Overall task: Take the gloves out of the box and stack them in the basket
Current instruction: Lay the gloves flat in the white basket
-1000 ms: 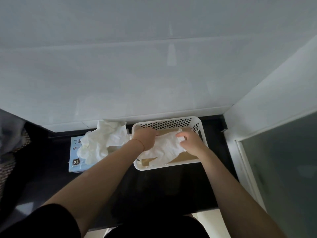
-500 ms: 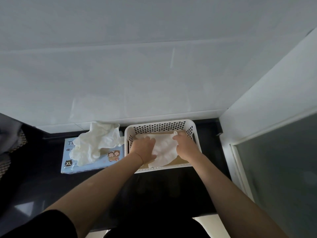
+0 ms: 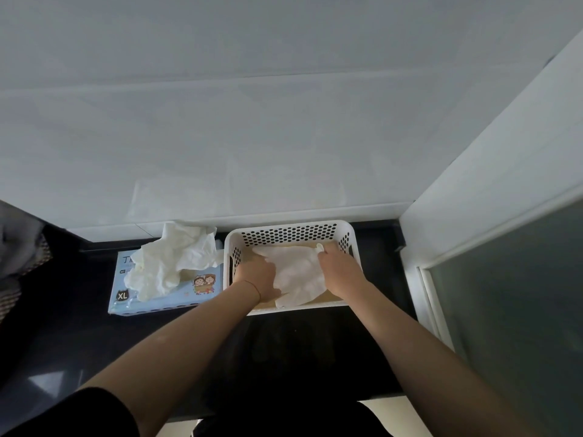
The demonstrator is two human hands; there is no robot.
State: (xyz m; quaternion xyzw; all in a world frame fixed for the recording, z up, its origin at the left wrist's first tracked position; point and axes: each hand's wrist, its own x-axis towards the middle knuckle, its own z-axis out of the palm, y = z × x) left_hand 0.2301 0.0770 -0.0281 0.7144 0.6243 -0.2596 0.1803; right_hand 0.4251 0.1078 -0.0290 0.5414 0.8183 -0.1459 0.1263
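Observation:
A white perforated basket (image 3: 290, 233) stands on the dark counter against the wall. A white glove (image 3: 298, 272) lies spread flat inside it. My left hand (image 3: 255, 275) presses on the glove's left side, fingers spread. My right hand (image 3: 342, 268) rests on the right side and pinches a glove finger near the back right corner. Left of the basket lies a light blue glove box (image 3: 202, 290) marked XL, with a crumpled bunch of white gloves (image 3: 172, 258) sticking out of its top.
The dark glossy counter (image 3: 299, 345) runs under the basket and the box. A white tiled wall (image 3: 252, 137) rises behind. A white frame with frosted glass (image 3: 511, 310) closes the right side. Grey and patterned cloth (image 3: 19, 257) hangs at the far left.
Both hands lowered the glove into the basket and flattened it. My left hand slid from the basket's back left rim down onto the glove. The view shifted slightly.

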